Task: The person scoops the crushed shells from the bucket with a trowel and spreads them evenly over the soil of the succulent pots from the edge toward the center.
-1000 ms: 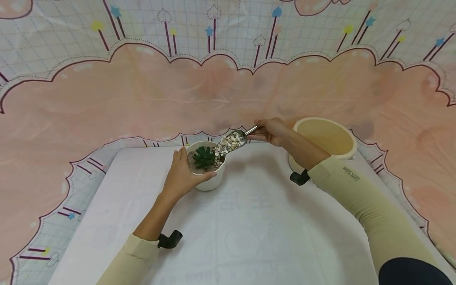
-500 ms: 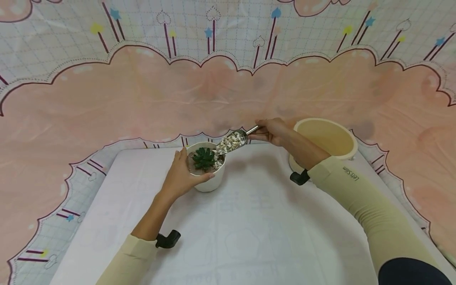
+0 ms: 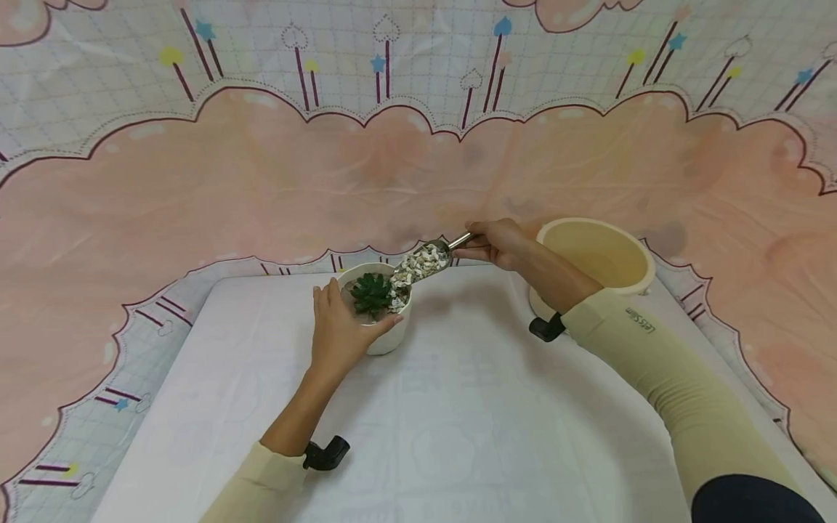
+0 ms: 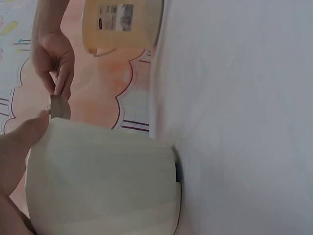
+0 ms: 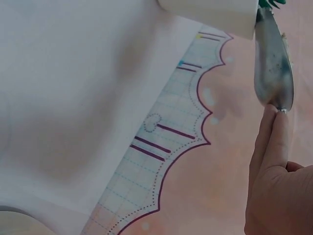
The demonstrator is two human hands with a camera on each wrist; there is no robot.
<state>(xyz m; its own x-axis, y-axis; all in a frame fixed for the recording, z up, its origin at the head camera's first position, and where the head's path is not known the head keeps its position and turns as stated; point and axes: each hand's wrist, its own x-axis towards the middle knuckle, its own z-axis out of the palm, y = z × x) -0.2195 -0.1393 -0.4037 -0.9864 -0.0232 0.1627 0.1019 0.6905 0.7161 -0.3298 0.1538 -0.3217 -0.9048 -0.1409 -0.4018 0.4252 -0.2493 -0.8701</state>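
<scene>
The round white pot stands near the far edge of the white tabletop, left of centre, with a green succulent and pale pebbles inside. My left hand has turned slightly but still curls round it. My right hand still pinches the shiny metal scoop, tipped at the pot's right rim; its mottled heap remains large, so I judge the pouring unfinished. Far right sits the cream round bucket, its bottom hidden.

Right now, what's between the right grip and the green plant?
The metal scoop, loaded with pale chips, runs from the right grip over the white pot toward the green plant; head view shows it.
</scene>
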